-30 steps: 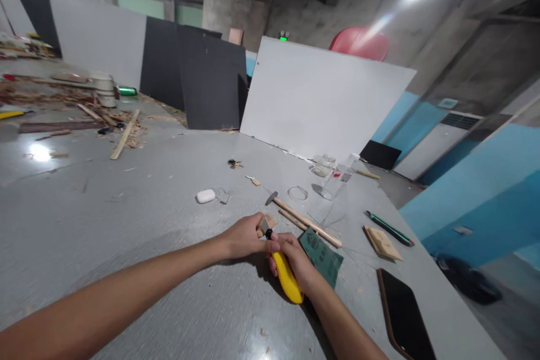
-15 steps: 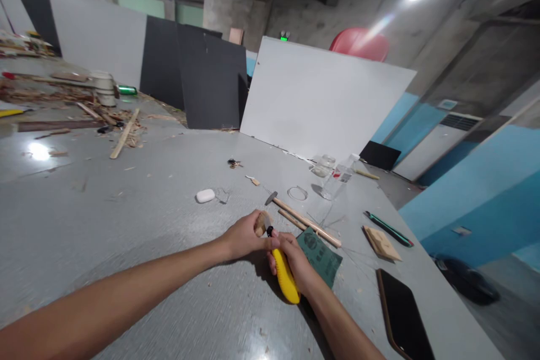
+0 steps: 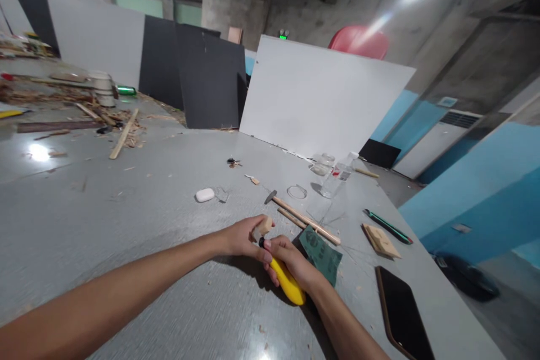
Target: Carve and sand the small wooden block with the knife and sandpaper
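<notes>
Between the fingers and thumb of my left hand (image 3: 245, 238) is a small pale wooden block (image 3: 265, 226). My right hand (image 3: 291, 259) is wrapped round the yellow handle of a knife (image 3: 288, 286), whose black collar and short blade lie against the near side of the block. Fingers partly cover the blade's edge. The two hands almost touch, just above the grey table (image 3: 177, 292). Behind my right hand lies a green sheet of sandpaper (image 3: 321, 256). A hammer (image 3: 306, 218) and a thin wooden stick (image 3: 291, 217) rest beyond it.
A phone (image 3: 403, 312), a wooden plaque (image 3: 380, 241) and a green-black cutter (image 3: 388, 226) lie at right. Farther back are a plastic bottle (image 3: 337, 177), a wire coil (image 3: 297, 192), keys (image 3: 233, 162) and a white case (image 3: 205, 195). Wood scraps (image 3: 124, 134) litter the far left.
The wooden block has turned in my left hand, so more of its pale face shows. The knife's tip end has shifted slightly left and down, its handle end slightly right.
</notes>
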Available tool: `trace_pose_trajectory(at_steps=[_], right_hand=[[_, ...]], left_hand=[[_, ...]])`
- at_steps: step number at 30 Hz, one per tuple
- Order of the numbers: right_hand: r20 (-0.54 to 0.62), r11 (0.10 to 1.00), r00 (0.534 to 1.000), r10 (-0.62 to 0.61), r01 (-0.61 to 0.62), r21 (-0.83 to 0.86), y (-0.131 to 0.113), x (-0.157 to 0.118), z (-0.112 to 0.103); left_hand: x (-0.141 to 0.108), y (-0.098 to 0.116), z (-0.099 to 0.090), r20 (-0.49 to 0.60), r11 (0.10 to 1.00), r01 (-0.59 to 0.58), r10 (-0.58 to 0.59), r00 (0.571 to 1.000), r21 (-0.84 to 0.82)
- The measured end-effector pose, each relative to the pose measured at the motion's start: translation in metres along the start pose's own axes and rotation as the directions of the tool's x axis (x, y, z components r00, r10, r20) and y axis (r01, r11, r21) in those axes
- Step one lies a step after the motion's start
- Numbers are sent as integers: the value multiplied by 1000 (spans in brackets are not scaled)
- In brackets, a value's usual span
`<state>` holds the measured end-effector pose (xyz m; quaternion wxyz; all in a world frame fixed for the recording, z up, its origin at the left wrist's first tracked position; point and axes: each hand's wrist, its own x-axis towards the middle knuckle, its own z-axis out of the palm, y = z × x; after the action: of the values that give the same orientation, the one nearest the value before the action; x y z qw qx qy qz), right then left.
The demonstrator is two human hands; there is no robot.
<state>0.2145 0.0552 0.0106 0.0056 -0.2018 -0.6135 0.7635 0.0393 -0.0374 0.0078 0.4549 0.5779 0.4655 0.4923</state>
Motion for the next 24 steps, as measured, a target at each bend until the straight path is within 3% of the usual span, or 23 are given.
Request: trace_pose_trajectory(at_steps=[9, 14, 24], right_hand=[[-87, 996, 995, -38, 45, 81, 0, 2, -1], [-44, 996, 995, -91, 92, 22, 0, 3, -3], [-173, 982, 967, -189, 183, -51, 1, 6, 7]], left_hand=[[2, -9, 2, 22, 999, -33, 32, 999, 29], [6, -10, -2, 40, 1000, -11, 10, 999, 29], [14, -1, -11, 137, 1000, 23, -23, 990, 2]])
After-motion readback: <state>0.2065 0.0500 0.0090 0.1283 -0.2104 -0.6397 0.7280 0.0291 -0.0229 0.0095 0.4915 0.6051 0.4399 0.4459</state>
